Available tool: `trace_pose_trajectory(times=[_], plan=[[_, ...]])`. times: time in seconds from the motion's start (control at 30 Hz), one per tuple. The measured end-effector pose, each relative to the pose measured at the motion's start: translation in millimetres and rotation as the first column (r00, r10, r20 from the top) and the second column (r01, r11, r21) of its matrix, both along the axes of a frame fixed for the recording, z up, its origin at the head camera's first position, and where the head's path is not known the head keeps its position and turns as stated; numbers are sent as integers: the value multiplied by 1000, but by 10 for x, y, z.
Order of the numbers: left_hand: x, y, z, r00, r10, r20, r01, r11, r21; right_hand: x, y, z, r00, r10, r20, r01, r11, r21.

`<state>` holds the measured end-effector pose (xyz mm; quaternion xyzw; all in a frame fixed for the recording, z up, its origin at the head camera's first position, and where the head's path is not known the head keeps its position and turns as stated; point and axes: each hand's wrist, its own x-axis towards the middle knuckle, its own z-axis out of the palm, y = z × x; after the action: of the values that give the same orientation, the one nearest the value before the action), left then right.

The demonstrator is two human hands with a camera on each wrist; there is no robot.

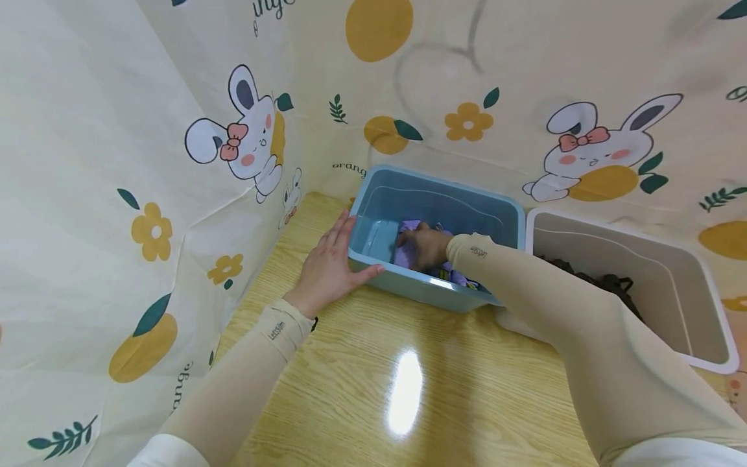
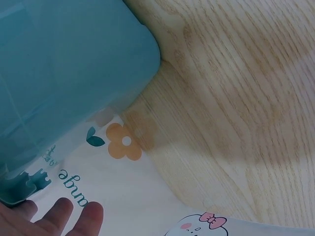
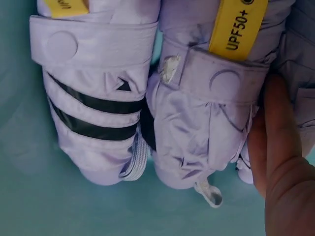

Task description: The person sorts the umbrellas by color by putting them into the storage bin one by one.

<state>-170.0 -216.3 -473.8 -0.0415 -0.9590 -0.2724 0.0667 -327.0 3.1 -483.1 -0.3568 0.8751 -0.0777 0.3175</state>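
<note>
My left hand (image 1: 329, 266) rests on the near left corner of a blue plastic bin (image 1: 432, 180), fingers spread along its rim. Its fingertips (image 2: 91, 216) also show in the left wrist view. Down inside the bin, my right hand (image 1: 428, 248) is curled at a lavender folded umbrella (image 3: 306, 105), whose far side is hidden. Beside it lie two more lavender folded umbrellas, one with black stripes (image 3: 96, 98) and one with a yellow UPF50+ tag (image 3: 206, 123), side by side on the bin floor. My right fingers (image 3: 280, 128) reach into the gap next to the tagged one.
A beige bin (image 1: 636, 259) with dark items (image 1: 613, 285) in it stands right beside the blue one. Both sit on a wood-grain table (image 1: 350, 363). A printed cloth (image 1: 408, 84) with rabbits and oranges hangs behind and at the left.
</note>
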Motion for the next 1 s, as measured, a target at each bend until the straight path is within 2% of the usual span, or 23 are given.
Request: trace_pose_trajectory(times=[0.27,0.5,0.77,1.0], plan=[[21,23,31,1000,-7,-1,7,1000,-3,14,9,145,999,27,-20,-26,999,43],[25,8,30,1000,-6,9,6,1000,-7,-11,3,293,999,-1,-35,2,999,42],[34,39,57,1000,-7,25,7,1000,-10,104,192,698,993,30,-114,-32,999,-21],[31,34,52,999,2,36,-1,1000,-15,340,431,1165,990,-27,-137,16,997,-80]])
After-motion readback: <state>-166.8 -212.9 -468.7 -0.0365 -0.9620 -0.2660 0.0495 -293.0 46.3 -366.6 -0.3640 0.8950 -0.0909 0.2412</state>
